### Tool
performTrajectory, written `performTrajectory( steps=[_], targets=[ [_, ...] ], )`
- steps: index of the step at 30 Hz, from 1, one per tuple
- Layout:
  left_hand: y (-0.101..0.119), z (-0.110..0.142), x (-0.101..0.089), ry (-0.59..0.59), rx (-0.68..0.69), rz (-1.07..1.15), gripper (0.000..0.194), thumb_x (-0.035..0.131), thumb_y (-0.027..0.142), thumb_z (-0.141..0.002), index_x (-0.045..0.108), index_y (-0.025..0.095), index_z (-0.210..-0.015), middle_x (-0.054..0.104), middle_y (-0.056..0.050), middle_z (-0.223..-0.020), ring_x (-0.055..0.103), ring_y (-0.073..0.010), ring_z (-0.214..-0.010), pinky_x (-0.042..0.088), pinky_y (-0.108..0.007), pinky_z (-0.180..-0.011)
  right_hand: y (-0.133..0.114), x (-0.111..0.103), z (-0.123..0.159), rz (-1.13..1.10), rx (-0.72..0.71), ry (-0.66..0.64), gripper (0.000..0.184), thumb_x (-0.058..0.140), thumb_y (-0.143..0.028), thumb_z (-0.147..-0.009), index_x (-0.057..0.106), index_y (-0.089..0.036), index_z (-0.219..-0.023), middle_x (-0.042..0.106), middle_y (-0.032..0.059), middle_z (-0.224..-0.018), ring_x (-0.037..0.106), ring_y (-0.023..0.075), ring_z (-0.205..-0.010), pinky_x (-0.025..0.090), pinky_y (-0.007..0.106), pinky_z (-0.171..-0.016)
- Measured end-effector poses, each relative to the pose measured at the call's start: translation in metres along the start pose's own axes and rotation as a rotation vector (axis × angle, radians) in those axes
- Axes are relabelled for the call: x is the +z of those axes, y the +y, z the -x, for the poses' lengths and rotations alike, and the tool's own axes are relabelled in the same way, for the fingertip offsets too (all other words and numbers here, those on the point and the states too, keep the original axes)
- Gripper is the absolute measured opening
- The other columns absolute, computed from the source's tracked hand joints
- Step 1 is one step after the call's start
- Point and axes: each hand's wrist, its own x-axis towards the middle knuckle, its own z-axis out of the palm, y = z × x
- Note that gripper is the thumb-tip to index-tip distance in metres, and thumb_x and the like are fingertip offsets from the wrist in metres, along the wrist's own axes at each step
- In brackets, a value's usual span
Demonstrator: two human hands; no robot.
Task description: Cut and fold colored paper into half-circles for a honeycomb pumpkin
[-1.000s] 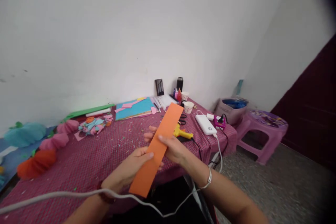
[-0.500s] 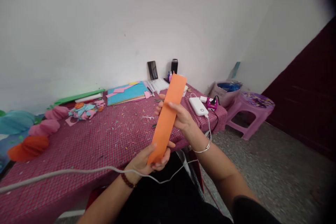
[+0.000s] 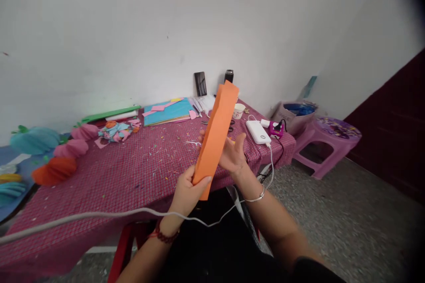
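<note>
orange paper [image 3: 216, 137], rising at a tilt from the left hand [image 3: 188, 189] that pinches its lower end, with the right hand [image 3: 234, 157] spread wide and partly behind it, looks light and easily creased, so is best held gently by its edges.

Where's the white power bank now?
In the head view, right of centre: the white power bank lies on the checked tablecloth, just left of the purple adapter.

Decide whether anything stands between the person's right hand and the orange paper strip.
Nothing visible does. The right hand is open, partly hidden behind the orange paper strip; whether they touch, I cannot tell. The white cable shows below the strip, not between them.
</note>
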Motion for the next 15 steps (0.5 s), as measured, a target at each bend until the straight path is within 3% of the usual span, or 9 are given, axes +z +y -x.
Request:
performTrajectory(
  steps=[3,6,8,11,15],
  targets=[
    [-0.003,-0.002,-0.002,0.023,0.043,-0.202,0.018,0.067,0.028,-0.074,0.067,0.014,-0.085,0.065,-0.002,-0.075,0.057,-0.016,-0.068,0.045,-0.027,-0.064,0.014,0.001,0.014,0.033,0.086,-0.036,0.066,0.076,-0.055,-0.07,0.056,-0.025,-0.125,0.068,0.0063,-0.113,0.063,0.0237,-0.107,0.045,0.046,-0.101],
    [-0.006,0.001,-0.003,0.012,0.062,-0.244,0.026,0.065,0.031,-0.076,0.064,0.015,-0.097,0.066,-0.002,-0.082,0.058,-0.0165,-0.072,0.046,-0.028,-0.067,0.022,0.005,0.022,0.051,0.102,0.012,0.051,0.076,-0.039,-0.075,0.059,-0.023,-0.12,0.069,0.0003,-0.089,0.066,0.0201,-0.094,0.048,0.045,-0.097],
    [-0.008,0.004,-0.006,-0.004,0.065,-0.237,0.025,0.064,0.033,-0.079,0.063,0.016,-0.098,0.065,-0.002,-0.084,0.058,-0.016,-0.073,0.045,-0.027,-0.068,0.023,0.009,0.022,0.052,0.066,0.082,0.04,0.075,-0.034,-0.076,0.061,-0.023,-0.112,0.066,-0.0024,-0.081,0.066,0.0174,-0.086,0.051,0.043,-0.095],
    [-0.013,0.01,-0.01,0.007,0.036,-0.214,0.019,0.059,0.035,-0.083,0.061,0.017,-0.084,0.058,0.002,-0.072,0.053,-0.014,-0.065,0.042,-0.025,-0.061,0.023,0.013,0.018,0.055,0.003,0.193,0.032,0.074,-0.03,-0.076,0.063,-0.023,-0.105,0.064,-0.0034,-0.078,0.064,0.0156,-0.079,0.053,0.041,-0.091],
    [-0.021,0.015,-0.01,0.143,0.138,-0.385,0.016,0.058,0.034,-0.084,0.062,0.018,-0.082,0.059,0.001,-0.07,0.053,-0.0149,-0.065,0.04,-0.025,-0.064,0.025,0.013,0.012,0.021,-0.048,0.343,0.03,0.076,-0.029,-0.072,0.064,-0.022,-0.099,0.064,-0.0043,-0.075,0.064,0.0151,-0.073,0.056,0.04,-0.086]
  ],
)
